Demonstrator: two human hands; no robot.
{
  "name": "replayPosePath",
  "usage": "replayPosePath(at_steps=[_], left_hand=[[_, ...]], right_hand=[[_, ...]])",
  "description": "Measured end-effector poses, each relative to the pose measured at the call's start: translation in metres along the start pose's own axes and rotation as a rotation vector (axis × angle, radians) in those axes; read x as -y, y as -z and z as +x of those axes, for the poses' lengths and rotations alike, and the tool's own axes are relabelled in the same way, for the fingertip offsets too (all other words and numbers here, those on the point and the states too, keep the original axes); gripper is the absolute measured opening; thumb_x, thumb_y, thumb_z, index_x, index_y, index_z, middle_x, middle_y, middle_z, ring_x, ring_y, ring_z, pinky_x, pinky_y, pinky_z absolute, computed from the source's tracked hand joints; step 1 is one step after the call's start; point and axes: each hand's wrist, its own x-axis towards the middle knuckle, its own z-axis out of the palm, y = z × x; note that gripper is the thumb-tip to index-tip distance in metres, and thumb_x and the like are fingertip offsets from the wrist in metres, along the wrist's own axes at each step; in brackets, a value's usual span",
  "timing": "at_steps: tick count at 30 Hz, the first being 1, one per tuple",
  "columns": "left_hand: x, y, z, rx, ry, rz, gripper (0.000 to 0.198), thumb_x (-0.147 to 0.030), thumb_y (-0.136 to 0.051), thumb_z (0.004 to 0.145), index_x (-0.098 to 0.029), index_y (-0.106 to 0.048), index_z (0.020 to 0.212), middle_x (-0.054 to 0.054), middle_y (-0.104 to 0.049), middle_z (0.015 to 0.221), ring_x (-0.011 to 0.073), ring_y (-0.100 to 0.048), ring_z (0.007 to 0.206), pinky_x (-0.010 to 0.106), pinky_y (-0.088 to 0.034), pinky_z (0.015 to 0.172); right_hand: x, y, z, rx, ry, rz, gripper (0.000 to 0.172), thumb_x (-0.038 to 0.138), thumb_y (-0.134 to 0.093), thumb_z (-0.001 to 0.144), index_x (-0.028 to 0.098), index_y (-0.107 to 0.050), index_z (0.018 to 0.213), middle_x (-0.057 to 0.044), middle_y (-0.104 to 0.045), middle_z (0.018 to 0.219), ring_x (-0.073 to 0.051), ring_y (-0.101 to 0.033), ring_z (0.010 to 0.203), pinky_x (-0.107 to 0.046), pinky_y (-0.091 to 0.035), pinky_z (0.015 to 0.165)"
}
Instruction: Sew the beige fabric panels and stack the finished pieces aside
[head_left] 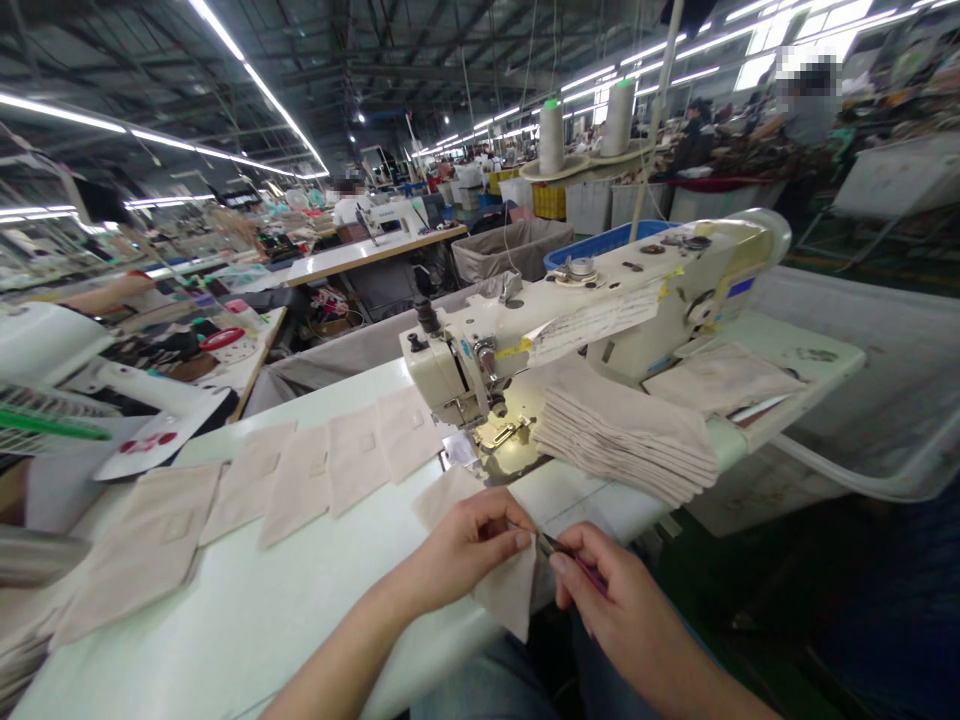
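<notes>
My left hand point(480, 540) pinches a beige fabric piece point(512, 592) at the front edge of the sewing table. Part of the cloth hangs over that edge. In my right hand point(611, 585) is a pair of thread snips point(559, 548), its pointed tip at the cloth edge beside my left fingers. The handle is mostly hidden by my fingers. Just behind my hands stands a sewing machine point(450, 375), its needle area lit. A thick stack of beige fabric pieces point(622, 425) lies right of the needle.
Several beige pieces point(296, 490) with small stitched patches lie in an overlapping row on the left of the table point(330, 580). More folded cloth point(720, 378) rests at the right. Thread cones point(551, 140) stand above the machine. A white bin point(862, 420) is at the right.
</notes>
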Motion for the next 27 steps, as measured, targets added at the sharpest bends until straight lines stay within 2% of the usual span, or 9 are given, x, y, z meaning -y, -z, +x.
replayPosePath(at_steps=[7,14,20,24,27], left_hand=[[0.003,-0.002,-0.002,0.009,-0.018,0.042,0.024,-0.037,-0.064,0.089,-0.014,-0.068,0.082,0.003,-0.060,0.085,0.0150,-0.054,0.078,0.026,-0.039,0.069],[-0.005,-0.003,-0.001,-0.018,0.026,0.113,0.023,-0.036,-0.062,0.088,-0.015,-0.066,0.080,0.002,-0.059,0.082,0.0140,-0.051,0.074,0.024,-0.038,0.065],[0.000,-0.005,-0.002,-0.064,0.021,0.192,0.021,-0.035,-0.062,0.087,-0.017,-0.064,0.077,0.002,-0.059,0.080,0.0148,-0.052,0.076,0.024,-0.039,0.067],[-0.003,-0.015,-0.004,-0.077,0.027,0.214,0.018,-0.032,-0.063,0.087,-0.017,-0.066,0.079,0.000,-0.059,0.077,0.0134,-0.051,0.072,0.023,-0.038,0.063],[-0.006,-0.016,-0.003,-0.089,0.027,0.263,0.014,-0.029,-0.065,0.086,-0.017,-0.068,0.080,-0.001,-0.059,0.074,0.0121,-0.050,0.066,0.022,-0.036,0.060]], right_hand=[[0.004,0.000,0.001,-0.021,0.012,-0.035,0.024,0.041,-0.044,0.094,0.023,-0.051,0.080,0.003,-0.057,0.064,-0.016,-0.055,0.062,-0.028,-0.040,0.061],[-0.008,-0.010,-0.005,-0.150,0.079,0.066,0.034,0.049,-0.041,0.098,0.023,-0.051,0.080,0.003,-0.055,0.065,-0.014,-0.053,0.060,-0.026,-0.041,0.059],[0.003,0.003,0.000,-0.216,0.045,0.068,0.029,0.047,-0.056,0.090,0.022,-0.055,0.077,0.003,-0.055,0.067,-0.015,-0.056,0.065,-0.026,-0.045,0.062],[0.011,0.004,0.009,-0.183,0.075,0.041,0.027,0.046,-0.058,0.088,0.020,-0.061,0.083,-0.002,-0.064,0.078,-0.019,-0.061,0.074,-0.029,-0.048,0.070],[0.010,0.000,0.013,-0.184,0.089,-0.006,0.029,0.047,-0.054,0.089,0.021,-0.057,0.077,-0.002,-0.062,0.074,-0.019,-0.060,0.072,-0.030,-0.049,0.068]])
